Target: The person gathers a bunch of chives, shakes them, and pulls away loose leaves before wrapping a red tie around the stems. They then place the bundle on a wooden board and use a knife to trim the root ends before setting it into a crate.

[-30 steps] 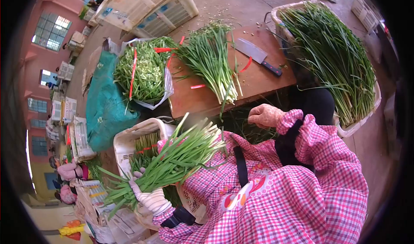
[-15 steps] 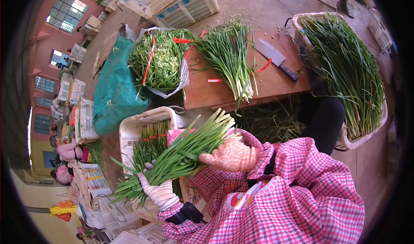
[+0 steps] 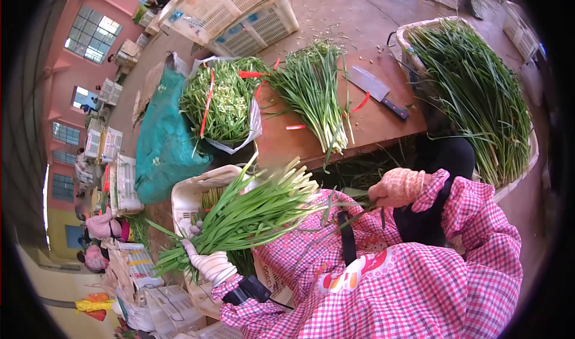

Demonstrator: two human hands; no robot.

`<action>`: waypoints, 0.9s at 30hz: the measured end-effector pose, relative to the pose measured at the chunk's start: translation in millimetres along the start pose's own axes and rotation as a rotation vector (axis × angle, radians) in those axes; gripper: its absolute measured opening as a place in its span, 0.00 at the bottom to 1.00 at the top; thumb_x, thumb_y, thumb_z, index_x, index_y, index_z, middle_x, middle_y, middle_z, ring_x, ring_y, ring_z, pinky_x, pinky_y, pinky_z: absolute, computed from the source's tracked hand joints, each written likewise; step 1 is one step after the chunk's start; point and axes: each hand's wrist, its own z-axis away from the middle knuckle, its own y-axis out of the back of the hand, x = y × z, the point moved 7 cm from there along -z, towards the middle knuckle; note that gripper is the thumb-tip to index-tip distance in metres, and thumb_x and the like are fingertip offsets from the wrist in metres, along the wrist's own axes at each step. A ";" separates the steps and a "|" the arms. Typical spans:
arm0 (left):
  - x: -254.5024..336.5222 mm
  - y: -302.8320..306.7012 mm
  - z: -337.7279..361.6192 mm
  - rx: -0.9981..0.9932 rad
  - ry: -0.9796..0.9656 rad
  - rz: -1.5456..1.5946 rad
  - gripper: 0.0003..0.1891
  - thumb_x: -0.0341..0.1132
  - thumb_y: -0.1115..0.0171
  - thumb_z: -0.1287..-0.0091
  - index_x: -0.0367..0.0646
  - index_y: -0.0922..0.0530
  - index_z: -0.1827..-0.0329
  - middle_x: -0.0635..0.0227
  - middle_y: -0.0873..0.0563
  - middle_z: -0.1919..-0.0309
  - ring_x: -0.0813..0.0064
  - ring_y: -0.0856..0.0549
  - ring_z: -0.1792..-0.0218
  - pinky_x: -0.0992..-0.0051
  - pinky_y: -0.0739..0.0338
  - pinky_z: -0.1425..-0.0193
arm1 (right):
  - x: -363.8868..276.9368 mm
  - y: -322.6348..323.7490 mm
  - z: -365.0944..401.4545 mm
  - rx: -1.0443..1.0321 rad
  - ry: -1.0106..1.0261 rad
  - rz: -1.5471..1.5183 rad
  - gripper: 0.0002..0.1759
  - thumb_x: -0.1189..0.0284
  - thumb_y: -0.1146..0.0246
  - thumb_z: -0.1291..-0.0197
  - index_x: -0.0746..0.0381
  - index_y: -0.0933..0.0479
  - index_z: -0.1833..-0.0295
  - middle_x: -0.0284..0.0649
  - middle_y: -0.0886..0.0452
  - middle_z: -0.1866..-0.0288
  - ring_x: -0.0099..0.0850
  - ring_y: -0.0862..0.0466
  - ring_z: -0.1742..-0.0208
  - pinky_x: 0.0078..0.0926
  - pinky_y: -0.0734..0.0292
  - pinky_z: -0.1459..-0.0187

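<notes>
Green stalk bunch (image 3: 254, 207) clamped in left hand (image 3: 205, 260); right hand (image 3: 396, 188) closed round few leaves (image 3: 357, 194).

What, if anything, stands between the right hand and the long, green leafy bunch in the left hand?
Nothing solid visible; only thin dark-green leaves in the right hand extend into the gap toward the green leafy bunch.

A loose, pink-and-white checked cloth garment (image 3: 413, 297) is worn, with puffed sleeves (image 3: 485, 237) and a colourful, scalloped emblem (image 3: 362, 270). The left hand (image 3: 200, 257) has a whitish striped glove (image 3: 217, 268); beside it is a black, boxy wrist device (image 3: 254, 288) with thin black cable (image 3: 280, 305).
</notes>
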 end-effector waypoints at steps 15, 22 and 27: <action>21.9 -13.8 6.2 0.237 -0.061 0.233 0.19 0.46 0.42 0.30 0.44 0.22 0.43 0.64 0.17 0.45 0.58 0.24 0.38 0.44 0.39 0.29 | 96.5 25.7 57.2 -0.165 -0.473 0.529 0.11 0.65 0.37 0.50 0.55 0.16 0.61 0.45 0.16 0.67 0.45 0.14 0.59 0.43 0.19 0.58; 18.6 -13.9 1.2 0.298 -0.130 0.225 0.24 0.48 0.45 0.29 0.42 0.25 0.37 0.63 0.21 0.37 0.61 0.27 0.35 0.53 0.39 0.28 | -5.9 22.9 11.5 -0.015 -0.224 0.192 0.33 0.57 0.37 0.46 0.54 0.30 0.34 0.51 0.16 0.67 0.49 0.15 0.63 0.45 0.20 0.59; 9.6 5.2 -18.8 0.293 0.014 0.299 0.26 0.48 0.42 0.30 0.41 0.26 0.35 0.63 0.21 0.37 0.61 0.26 0.35 0.53 0.38 0.28 | -57.5 -15.2 -69.1 0.170 -0.043 -1.196 0.42 0.63 0.35 0.36 0.64 0.47 0.24 0.46 0.17 0.63 0.30 0.15 0.64 0.28 0.16 0.62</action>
